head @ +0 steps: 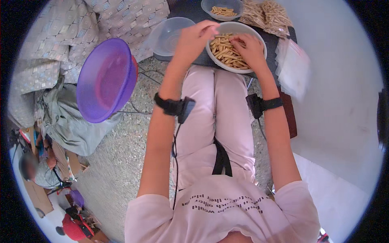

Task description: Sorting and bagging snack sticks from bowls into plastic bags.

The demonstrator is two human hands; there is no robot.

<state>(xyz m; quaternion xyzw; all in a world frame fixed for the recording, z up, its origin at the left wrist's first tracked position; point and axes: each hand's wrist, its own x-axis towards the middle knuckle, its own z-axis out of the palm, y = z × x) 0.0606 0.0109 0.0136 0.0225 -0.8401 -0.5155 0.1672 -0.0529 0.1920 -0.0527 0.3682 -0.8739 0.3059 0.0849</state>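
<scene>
A white bowl filled with short snack sticks stands at the near edge of a dark table. My right hand is in the bowl with its fingers bent over the sticks; whether it grips any is hidden. Above the bowl's left rim is my left hand, blurred, fingers curled, its contents not clear. A clear plastic bowl is beside it on the left. Behind the white bowl sits a smaller clear bowl with some sticks in it. Filled clear bags of sticks lie at the back right.
Clear plastic bags lie stacked at the table's right edge. A purple basin stands tilted at left, near patterned cloth-covered items and a grey cloth. Two other people are at the far lower left. A wall rises at right.
</scene>
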